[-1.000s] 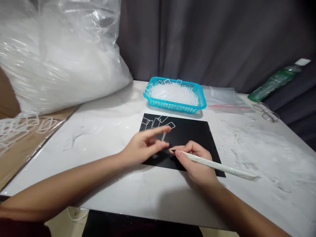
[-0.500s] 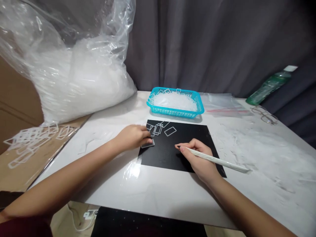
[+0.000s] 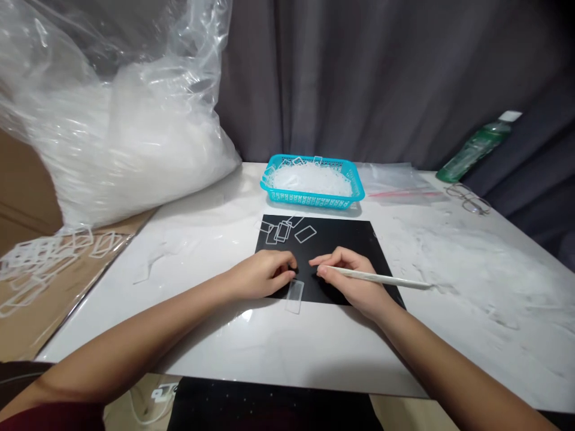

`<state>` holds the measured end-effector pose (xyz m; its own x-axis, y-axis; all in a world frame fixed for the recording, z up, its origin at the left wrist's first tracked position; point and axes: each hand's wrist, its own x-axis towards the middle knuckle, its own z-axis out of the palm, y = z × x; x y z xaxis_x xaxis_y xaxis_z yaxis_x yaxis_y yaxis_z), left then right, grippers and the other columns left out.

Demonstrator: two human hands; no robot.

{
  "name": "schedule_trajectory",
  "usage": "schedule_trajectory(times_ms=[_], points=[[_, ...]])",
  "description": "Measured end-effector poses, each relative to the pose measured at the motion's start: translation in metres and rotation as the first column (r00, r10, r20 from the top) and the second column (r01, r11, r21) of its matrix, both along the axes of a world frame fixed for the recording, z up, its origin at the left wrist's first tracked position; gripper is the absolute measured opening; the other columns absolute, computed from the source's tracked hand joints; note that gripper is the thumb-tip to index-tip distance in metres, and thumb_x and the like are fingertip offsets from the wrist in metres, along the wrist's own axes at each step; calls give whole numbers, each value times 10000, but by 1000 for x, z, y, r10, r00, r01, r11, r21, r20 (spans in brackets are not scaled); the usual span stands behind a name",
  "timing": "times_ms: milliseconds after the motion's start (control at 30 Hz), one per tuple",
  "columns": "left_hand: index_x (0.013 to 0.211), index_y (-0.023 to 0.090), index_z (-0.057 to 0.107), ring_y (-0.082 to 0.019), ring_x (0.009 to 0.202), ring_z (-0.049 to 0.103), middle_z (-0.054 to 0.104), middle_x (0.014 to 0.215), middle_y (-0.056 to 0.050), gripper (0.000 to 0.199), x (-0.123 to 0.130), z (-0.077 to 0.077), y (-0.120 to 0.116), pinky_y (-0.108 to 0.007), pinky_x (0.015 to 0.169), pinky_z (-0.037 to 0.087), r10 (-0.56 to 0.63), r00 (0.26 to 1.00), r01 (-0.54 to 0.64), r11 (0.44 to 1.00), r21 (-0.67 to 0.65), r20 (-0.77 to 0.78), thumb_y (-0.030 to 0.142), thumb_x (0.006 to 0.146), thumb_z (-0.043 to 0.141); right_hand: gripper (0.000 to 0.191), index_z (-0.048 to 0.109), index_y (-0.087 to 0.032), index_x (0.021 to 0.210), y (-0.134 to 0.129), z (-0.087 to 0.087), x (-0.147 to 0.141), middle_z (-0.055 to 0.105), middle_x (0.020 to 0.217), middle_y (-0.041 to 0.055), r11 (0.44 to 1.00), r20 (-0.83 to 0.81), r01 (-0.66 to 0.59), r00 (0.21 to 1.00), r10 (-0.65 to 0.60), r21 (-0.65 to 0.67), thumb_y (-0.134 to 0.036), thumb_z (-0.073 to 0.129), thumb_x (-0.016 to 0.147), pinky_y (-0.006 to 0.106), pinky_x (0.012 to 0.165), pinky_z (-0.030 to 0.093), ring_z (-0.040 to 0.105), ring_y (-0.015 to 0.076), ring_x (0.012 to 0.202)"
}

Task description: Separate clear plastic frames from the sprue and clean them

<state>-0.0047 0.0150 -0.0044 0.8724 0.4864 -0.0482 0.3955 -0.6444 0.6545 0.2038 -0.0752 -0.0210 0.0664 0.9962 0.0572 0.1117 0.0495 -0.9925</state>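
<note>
My left hand (image 3: 270, 274) is over the left part of a black sheet (image 3: 354, 233). Its thumb and fingertips pinch the upper end of a thin translucent rectangular piece (image 3: 295, 297), which hangs over the sheet's near edge. To the right, my right hand (image 3: 353, 278) is closed round a slim white pen-like tool (image 3: 390, 279). The tool's back end points right, and its tip is hidden by the fingers. Beyond my left hand, several thin white rectangular frames (image 3: 283, 231) overlap on the sheet, with one frame (image 3: 306, 234) lying slightly apart.
Behind the sheet stands a blue basket (image 3: 309, 199) heaped with small white frames. A large clear bag (image 3: 148, 143) bulges at the left, above loose frames (image 3: 40, 257) on cardboard. Clear zip bags (image 3: 390, 179), a green bottle (image 3: 478, 146) and glasses (image 3: 471, 200) lie back right.
My left hand has moved right and nearer to me, bringing the translucent piece from the sheet's left edge. My right hand stays close by, its tool now held more level. The view has shifted slightly.
</note>
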Motion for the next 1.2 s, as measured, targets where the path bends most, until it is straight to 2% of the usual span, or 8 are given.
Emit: schedule_trajectory(times_ms=[133, 233, 400, 500, 633, 800, 967, 1200], points=[[1179, 223, 610, -207, 1005, 567, 579, 1154, -107, 340, -17, -6, 10, -332, 879, 463, -302, 951, 287, 941, 181, 65, 350, 863, 605, 184, 613, -175, 707, -2, -2, -1, 681, 820, 34, 978, -9, -154, 988, 154, -140, -320, 705, 773, 223, 518, 473, 595, 104, 609], [1157, 265, 647, -218, 1008, 563, 592, 1183, -97, 304, -18, -15, 13, -367, 893, 452, -398, 915, 360, 880, 309, 68, 358, 871, 606, 172, 647, -170, 765, -4, 0, -3, 648, 698, 12, 956, -21, -185, 983, 185, -226, -328, 714, 762, 229, 498, 492, 593, 106, 551], [1210, 143, 603, -225, 1010, 588, 629, 1133, -137, 329, -6, -29, 7, -384, 882, 480, -246, 953, 159, 904, 396, 178, 274, 929, 493, 178, 704, -181, 780, -3, 2, -2, 707, 767, 40, 963, -82, -132, 990, 116, -233, -325, 770, 699, 267, 615, 546, 663, 142, 661], [1211, 154, 600, -225, 1053, 587, 617, 1180, -140, 319, -5, -31, 7, -388, 895, 484, -199, 958, 106, 915, 390, 205, 254, 935, 475, 186, 731, -190, 766, 0, 0, 1, 739, 875, 71, 976, -55, -67, 997, 56, -209, -321, 799, 653, 316, 719, 563, 695, 195, 795], [1165, 196, 630, -232, 1090, 598, 641, 1190, -113, 283, -9, -31, 11, -399, 910, 462, -309, 936, 208, 872, 443, 168, 241, 917, 501, 164, 749, -199, 833, 2, 3, 3, 745, 932, 83, 966, 49, -109, 991, 124, -234, -307, 744, 710, 322, 731, 562, 701, 222, 858], [1080, 195, 663, -225, 1114, 594, 672, 1156, -93, 237, -13, -25, 11, -413, 1004, 398, -395, 894, 244, 825, 511, 212, 228, 895, 518, 158, 762, -211, 867, 2, 9, 5, 747, 854, 60, 921, 241, -235, 918, 315, -311, -291, 683, 758, 257, 579, 515, 684, 188, 722], [999, 229, 709, -221, 976, 600, 677, 1042, -84, 218, -14, -15, 11, -388, 928, 438, -504, 840, 380, 811, 445, 201, 282, 838, 573, 89, 745, -196, 775, 5, 8, 5, 720, 691, 23, 903, 263, -239, 902, 342, -356, -256, 711, 718, 207, 483, 438, 633, 139, 593], [1095, 252, 692, -230, 916, 553, 632, 1032, -97, 310, -14, -16, 13, -430, 948, 398, -518, 846, 421, 795, 438, 126, 383, 837, 580, 88, 753, -212, 773, 6, 5, 4, 743, 761, 29, 903, 282, -258, 889, 361, -344, -269, 711, 721, 222, 536, 476, 666, 158, 659]])
